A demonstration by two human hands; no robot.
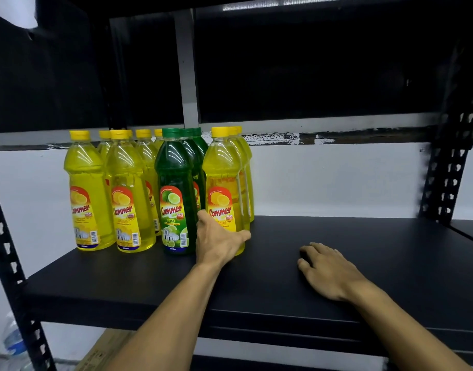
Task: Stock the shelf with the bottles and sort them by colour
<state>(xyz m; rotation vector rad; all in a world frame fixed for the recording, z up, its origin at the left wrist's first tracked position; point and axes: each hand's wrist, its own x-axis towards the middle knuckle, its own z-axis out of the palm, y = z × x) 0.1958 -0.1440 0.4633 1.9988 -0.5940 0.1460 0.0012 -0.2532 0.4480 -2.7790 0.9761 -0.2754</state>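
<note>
Yellow and green Cammer bottles stand upright in rows on the left half of a black shelf (122,279). Several yellow lemon bottles (126,194) fill the left rows. A row of green lime bottles (173,183) comes after them, then a row of yellow ones at the right. My left hand (216,242) grips the base of the front yellow bottle (222,167) of that right row, thumb between it and the green one, fingers round its right side. My right hand (326,269) rests palm down on the shelf to the right, holding nothing.
The shelf's right half is bare black board. Perforated black uprights stand at the right (444,183) and left (5,250). Another shelf board runs overhead. Below the shelf at the lower left are a cardboard box (104,352) and a clear water bottle (13,341).
</note>
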